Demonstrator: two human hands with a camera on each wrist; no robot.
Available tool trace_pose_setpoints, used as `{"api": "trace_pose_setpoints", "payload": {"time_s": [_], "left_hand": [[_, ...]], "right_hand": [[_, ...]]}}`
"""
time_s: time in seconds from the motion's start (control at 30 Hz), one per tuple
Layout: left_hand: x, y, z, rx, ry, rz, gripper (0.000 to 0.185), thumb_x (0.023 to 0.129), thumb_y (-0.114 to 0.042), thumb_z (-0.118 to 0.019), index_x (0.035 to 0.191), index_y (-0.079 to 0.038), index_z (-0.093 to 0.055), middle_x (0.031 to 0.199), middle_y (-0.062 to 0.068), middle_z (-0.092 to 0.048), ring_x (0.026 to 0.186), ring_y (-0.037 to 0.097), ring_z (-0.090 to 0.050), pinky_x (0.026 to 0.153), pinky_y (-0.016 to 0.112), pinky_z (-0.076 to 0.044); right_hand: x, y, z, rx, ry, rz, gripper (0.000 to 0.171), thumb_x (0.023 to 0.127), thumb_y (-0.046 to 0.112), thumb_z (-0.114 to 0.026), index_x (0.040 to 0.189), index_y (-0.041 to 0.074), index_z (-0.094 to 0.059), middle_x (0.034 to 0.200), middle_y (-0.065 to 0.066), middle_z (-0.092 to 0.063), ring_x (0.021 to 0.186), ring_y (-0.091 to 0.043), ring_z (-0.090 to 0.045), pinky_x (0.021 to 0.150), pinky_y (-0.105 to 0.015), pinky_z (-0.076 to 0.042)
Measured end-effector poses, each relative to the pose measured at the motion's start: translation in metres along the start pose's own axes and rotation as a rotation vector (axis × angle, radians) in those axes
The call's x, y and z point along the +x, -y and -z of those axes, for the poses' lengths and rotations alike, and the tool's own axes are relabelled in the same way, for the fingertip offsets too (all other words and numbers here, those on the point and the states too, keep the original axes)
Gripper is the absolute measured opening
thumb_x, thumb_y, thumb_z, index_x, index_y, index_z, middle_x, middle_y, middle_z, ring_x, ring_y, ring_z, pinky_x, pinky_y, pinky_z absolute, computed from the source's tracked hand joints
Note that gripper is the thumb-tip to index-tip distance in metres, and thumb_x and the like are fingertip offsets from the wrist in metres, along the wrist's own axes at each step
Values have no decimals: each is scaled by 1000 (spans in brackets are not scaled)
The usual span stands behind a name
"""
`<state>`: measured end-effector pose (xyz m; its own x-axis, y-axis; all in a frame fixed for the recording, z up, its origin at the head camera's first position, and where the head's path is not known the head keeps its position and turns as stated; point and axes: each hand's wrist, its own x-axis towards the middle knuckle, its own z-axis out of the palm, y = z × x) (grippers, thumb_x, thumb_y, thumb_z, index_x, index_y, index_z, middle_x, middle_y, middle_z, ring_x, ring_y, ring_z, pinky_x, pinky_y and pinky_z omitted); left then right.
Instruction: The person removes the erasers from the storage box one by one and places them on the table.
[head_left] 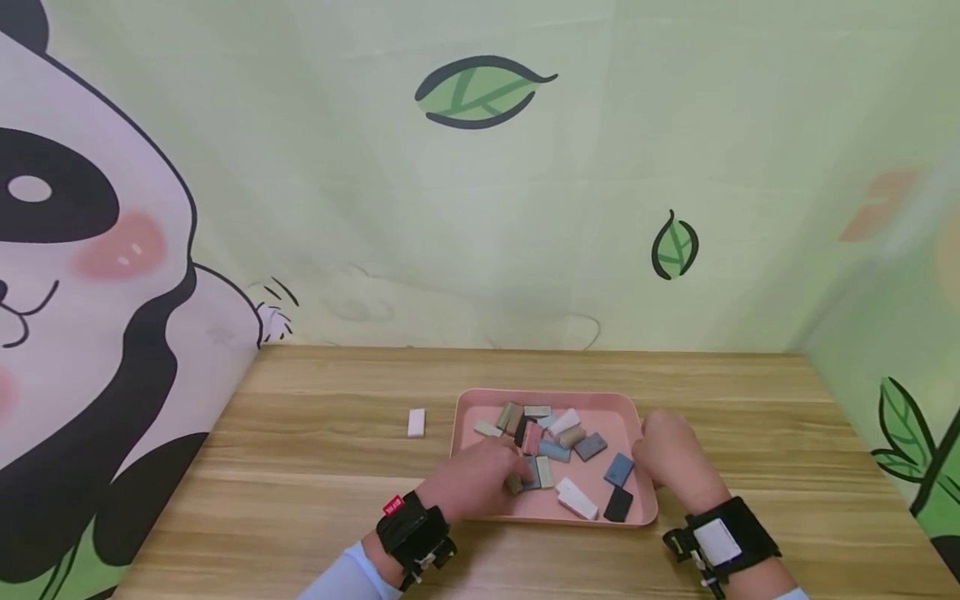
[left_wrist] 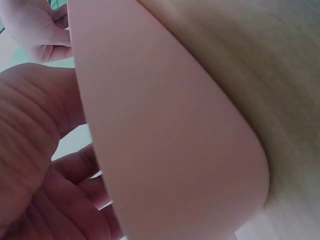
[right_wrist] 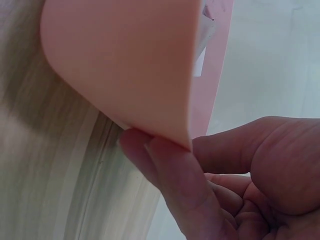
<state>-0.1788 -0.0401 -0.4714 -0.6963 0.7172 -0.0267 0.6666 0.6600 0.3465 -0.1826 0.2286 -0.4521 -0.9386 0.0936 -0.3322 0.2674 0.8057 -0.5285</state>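
Observation:
A shallow pink tray (head_left: 607, 404) holds several small rectangular blocks in grey, blue, white, green, brown, pink and black. My left hand (head_left: 480, 475) reaches over the tray's near left side, fingers down among the blocks, close to a dark grey block (head_left: 531, 473) and a pale green block (head_left: 544, 472). In the left wrist view the tray wall (left_wrist: 165, 130) hides those fingertips, so I cannot tell whether they pinch a block. At the right end, my right hand (head_left: 671, 458) grips the tray's rim, thumb inside and fingers (right_wrist: 180, 185) outside against the wall.
One white block (head_left: 416, 422) lies on the wooden table (head_left: 330, 467), left of the tray. Nearer the right hand, a blue block (head_left: 618, 470) and a black block (head_left: 618, 504) sit inside the tray. A printed curtain (head_left: 480, 217) hangs behind the table.

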Motion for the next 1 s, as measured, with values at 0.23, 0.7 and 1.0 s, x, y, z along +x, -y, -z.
{"api": "trace_pose_setpoints", "payload": {"time_s": [0.23,0.7,1.0], "left_hand": [[0,0,-3,10,12,53,22,73,-7,-71,91,-19,-73,90,-8,-66,75,2,-53,71,18,-48],[-5,4,2,-22,-29,80,16,78,-7,-67,83,-21,-72,79,-12,-63,69,3,-50,64,18,-43],[-18,13,34,-200,-154,183,17,85,-9,-64,100,-16,-71,98,-7,-68,89,5,-60,73,20,-50]], "right_hand": [[0,0,-1,-2,-9,7,13,84,2,-48,81,-3,-60,72,-13,-58,56,-20,-60,46,-25,-47],[-1,1,-2,-8,-18,13,13,84,2,-49,78,-2,-60,69,-12,-57,54,-19,-59,45,-26,-47],[0,-1,-1,13,-14,2,13,84,2,-49,76,0,-59,67,-12,-56,54,-20,-60,45,-26,-47]]}}
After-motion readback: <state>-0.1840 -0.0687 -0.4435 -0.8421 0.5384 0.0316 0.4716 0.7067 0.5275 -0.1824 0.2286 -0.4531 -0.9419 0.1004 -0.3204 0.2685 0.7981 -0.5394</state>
